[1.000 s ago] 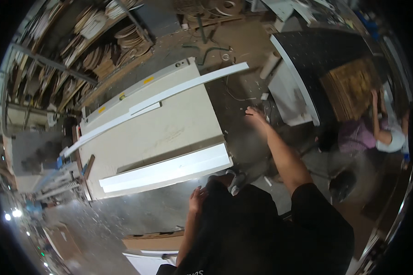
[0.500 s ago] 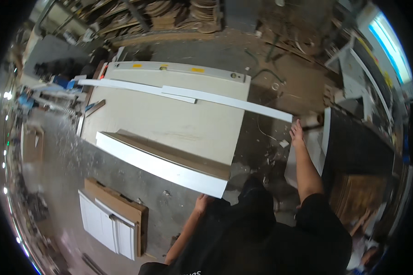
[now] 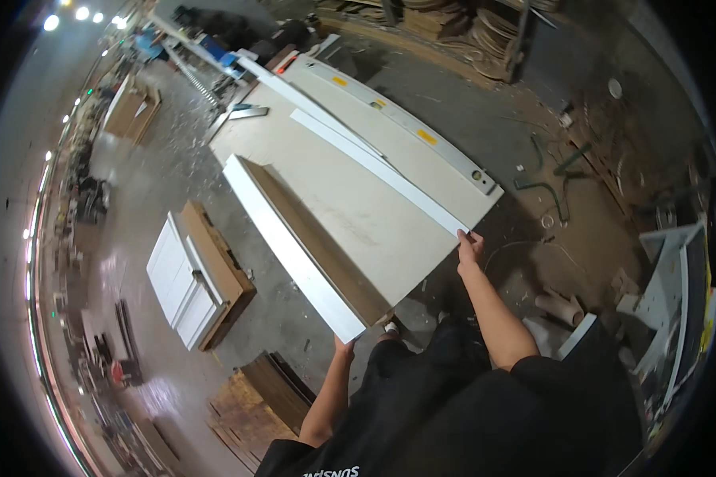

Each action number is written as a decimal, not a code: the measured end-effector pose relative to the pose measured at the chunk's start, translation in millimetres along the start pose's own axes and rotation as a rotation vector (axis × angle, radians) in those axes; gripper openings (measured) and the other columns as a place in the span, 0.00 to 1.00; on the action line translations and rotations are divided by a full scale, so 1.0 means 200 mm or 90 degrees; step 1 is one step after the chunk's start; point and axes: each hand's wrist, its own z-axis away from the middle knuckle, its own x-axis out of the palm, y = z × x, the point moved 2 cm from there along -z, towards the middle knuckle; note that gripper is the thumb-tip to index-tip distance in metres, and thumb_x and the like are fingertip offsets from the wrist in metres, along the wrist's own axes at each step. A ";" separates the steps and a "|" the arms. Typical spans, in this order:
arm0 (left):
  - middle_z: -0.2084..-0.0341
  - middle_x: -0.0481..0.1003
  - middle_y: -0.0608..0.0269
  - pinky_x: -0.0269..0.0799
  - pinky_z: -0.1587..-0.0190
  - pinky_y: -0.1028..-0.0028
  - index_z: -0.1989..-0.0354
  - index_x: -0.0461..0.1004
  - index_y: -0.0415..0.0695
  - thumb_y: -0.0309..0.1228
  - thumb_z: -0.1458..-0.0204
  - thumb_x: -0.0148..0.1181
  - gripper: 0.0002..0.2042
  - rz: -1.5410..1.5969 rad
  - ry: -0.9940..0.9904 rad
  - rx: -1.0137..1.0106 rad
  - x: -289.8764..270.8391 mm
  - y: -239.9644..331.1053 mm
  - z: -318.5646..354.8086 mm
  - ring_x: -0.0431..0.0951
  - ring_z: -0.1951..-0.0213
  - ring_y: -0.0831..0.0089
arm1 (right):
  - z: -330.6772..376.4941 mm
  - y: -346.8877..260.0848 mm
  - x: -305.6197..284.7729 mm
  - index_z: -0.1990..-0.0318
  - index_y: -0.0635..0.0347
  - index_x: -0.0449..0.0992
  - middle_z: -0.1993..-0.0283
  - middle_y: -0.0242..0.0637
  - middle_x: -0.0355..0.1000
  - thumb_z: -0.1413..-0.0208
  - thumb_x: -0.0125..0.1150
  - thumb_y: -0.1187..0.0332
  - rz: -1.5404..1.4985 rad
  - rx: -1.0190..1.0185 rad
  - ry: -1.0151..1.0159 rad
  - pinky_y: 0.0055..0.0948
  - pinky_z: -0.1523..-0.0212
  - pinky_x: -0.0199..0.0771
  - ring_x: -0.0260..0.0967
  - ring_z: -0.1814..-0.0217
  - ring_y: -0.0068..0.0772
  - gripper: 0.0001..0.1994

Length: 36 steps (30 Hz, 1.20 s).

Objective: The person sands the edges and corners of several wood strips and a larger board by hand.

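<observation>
At the near end of a long white L-shaped panel (image 3: 282, 238), my left hand (image 3: 344, 348) grips its lower corner, with the fingers partly hidden beneath. This panel lies along the near left side of a pale tabletop (image 3: 334, 219). My right hand (image 3: 470, 250) pinches the near end of a narrow white strip (image 3: 390, 176) at the right edge of the tabletop. Beside it, partly overlapping, lies a second white strip (image 3: 314, 99). A spirit level (image 3: 406, 119) with yellow labels rests along the far edge. A small square tool (image 3: 248, 111) sits at the left end.
White panels (image 3: 175, 274) on a brown carton (image 3: 227, 298) stand on the floor to the left. Brown boards (image 3: 266, 389) are stacked nearer me. A grey machine frame (image 3: 672, 278) is at right. Scraps and green straps (image 3: 545, 191) litter the floor beyond the table.
The view has turned. The narrow strip, which stuck out past the table's right edge, has slid back onto the tabletop. My right hand has closed on its end; my left stays at the panel.
</observation>
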 end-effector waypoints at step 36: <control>0.40 0.71 0.59 0.79 0.43 0.67 0.33 0.68 0.41 0.13 0.45 0.63 0.29 -0.013 -0.034 -0.084 -0.02 -0.21 0.15 0.73 0.42 0.66 | 0.06 -0.10 -0.03 0.31 0.61 0.66 0.29 0.43 0.66 0.40 0.72 0.48 -0.179 0.281 -0.229 0.59 0.23 0.47 0.60 0.25 0.46 0.37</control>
